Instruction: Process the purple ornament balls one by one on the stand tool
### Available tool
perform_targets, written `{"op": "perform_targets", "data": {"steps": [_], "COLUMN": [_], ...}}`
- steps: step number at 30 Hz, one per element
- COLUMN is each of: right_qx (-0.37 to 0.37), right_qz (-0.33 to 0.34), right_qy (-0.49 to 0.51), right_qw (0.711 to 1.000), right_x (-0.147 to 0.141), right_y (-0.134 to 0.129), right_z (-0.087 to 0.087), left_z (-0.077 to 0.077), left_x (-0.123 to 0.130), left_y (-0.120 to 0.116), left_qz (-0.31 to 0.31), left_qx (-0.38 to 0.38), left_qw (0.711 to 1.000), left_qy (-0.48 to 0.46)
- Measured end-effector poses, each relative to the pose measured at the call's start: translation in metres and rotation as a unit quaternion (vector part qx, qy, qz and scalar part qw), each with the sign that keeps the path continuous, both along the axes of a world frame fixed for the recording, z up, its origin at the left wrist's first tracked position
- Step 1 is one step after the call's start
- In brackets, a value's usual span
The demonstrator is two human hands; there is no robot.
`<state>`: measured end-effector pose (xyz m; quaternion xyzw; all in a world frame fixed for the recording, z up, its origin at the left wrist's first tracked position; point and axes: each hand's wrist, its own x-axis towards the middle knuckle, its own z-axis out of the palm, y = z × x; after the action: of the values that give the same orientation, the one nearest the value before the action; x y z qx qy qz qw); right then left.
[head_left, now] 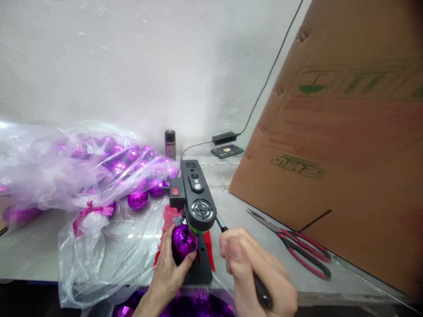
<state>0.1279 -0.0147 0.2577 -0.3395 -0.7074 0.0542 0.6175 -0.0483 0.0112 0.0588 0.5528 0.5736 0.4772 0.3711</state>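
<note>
A shiny purple bauble (184,241) rests in the fingers of my left hand (168,268), under the head of a small black bench machine (198,189). The bauble's top meets the machine's underside, where the contact is partly hidden. My right hand (257,273) is wrapped round the black-handled lever (262,293) at the machine's right side. A red switch (175,191) sits on the machine's left box, and red tape (172,216) shows around its base.
At left, a clear plastic bag (89,259) and several purple baubles (138,200) lie on the table. Red-and-black scissors (297,246) lie right, beside a large cardboard box (324,132). Behind stand a small bottle (170,144), a power adapter (224,138) and a phone (227,151). More baubles (198,306) sit below the edge.
</note>
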Motion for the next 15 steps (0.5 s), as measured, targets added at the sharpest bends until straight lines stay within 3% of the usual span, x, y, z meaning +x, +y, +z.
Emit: {"op": "perform_targets", "data": {"steps": [3,6,12,15], "right_qx": [0.006,0.006,0.004,0.000], "right_qz": [-0.012,-0.020,-0.010,-0.041], "right_qy": [-0.009,-0.019,-0.012,0.015], "right_qw": [1.000,1.000,1.000,0.999], "right_x": [-0.001,0.000,0.000,-0.009], "right_y": [0.000,-0.001,-0.001,-0.004], "right_z": [-0.001,-0.001,-0.004,-0.006], "left_z": [-0.004,-0.007,-0.011,-0.020], "left_x": [0.006,0.009,0.004,0.002], "left_y": [-0.002,-0.003,0.005,0.007], "left_qz": [0.018,-0.006,-0.064,-0.088], "left_qx": [0.053,0.093,0.047,0.069], "left_qw": [0.998,0.994,0.997,0.994], "left_qy": [0.034,0.049,0.016,0.020]}}
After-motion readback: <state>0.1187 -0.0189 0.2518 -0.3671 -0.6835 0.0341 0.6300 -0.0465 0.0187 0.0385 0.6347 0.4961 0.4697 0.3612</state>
